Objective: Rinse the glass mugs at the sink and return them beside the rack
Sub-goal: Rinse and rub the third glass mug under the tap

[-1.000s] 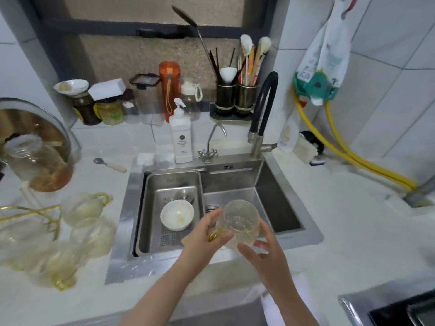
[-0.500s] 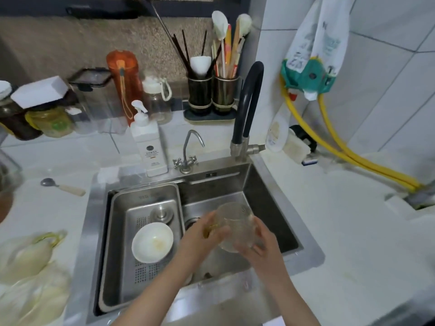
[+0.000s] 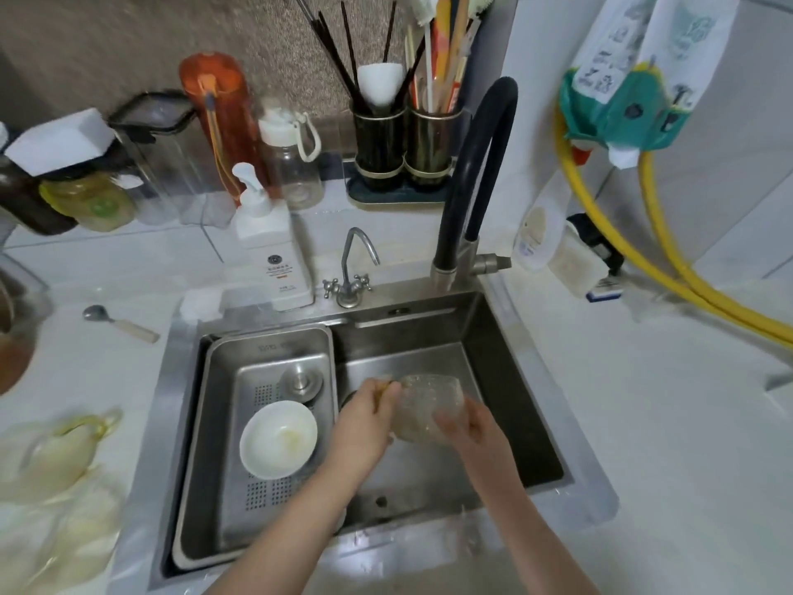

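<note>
- Head view looks down into a brushed stainless sink (image 3: 536, 380), square-cornered, set into a white glossy surface (image 3: 665, 423)
- the glass mug (image 3: 422, 407) is clear, bumpy-textured and rounded, with a gold handle; it's held tilted inside the right basin, low over the steel bottom
- left hand (image 3: 364, 423) reaches in from below, forearm angled up and right, fingers curled round the gold handle side of the mug
- right hand (image 3: 472, 427) comes in from the lower right, its fingers (image 3: 446, 420) wrapped on the mug's near wall, thumb side hard to make out
- left basin holds a perforated steel tray (image 3: 266, 500) with a round white bowl (image 3: 278, 440), smooth and a bit stained inside
- black curved hose faucet (image 3: 480, 165) stands at the sink's back edge, small chrome tap (image 3: 349, 277) beside it
- more glass mugs (image 3: 55, 457) with gold handles sit blurry at far left on the surface
</note>
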A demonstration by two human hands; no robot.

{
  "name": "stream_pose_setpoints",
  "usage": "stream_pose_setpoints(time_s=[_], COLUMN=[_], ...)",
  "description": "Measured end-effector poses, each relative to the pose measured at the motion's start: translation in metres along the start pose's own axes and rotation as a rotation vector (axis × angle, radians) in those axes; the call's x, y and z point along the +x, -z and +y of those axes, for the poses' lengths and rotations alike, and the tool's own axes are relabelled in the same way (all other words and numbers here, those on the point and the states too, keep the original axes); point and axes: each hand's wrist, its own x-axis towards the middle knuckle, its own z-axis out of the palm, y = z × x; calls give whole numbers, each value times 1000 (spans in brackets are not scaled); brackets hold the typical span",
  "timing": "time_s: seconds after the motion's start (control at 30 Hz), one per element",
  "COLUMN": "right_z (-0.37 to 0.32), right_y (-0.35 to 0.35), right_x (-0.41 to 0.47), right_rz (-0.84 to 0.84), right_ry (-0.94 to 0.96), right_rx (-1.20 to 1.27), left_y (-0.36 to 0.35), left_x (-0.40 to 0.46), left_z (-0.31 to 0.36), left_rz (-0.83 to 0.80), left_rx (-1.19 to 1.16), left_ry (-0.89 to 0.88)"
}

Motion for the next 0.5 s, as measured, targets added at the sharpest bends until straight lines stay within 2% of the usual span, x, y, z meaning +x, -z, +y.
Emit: stream_pose_setpoints(time_s=[0.13, 0.3, 0.5], right_z=[1, 2, -2], right_y=[5, 13, 19], right_x=[18, 27, 31], right_rz=[-30, -65, -138], right_ry=[46, 26, 19], right_rx=[-111, -121, -130], left_y=[-8, -10, -12], left_x=[7, -3, 1], left_z=[-1, -2, -11], left_rz=[-41, -198, -108], left_rx=[19, 167, 98], left_ry=[49, -96, -131])
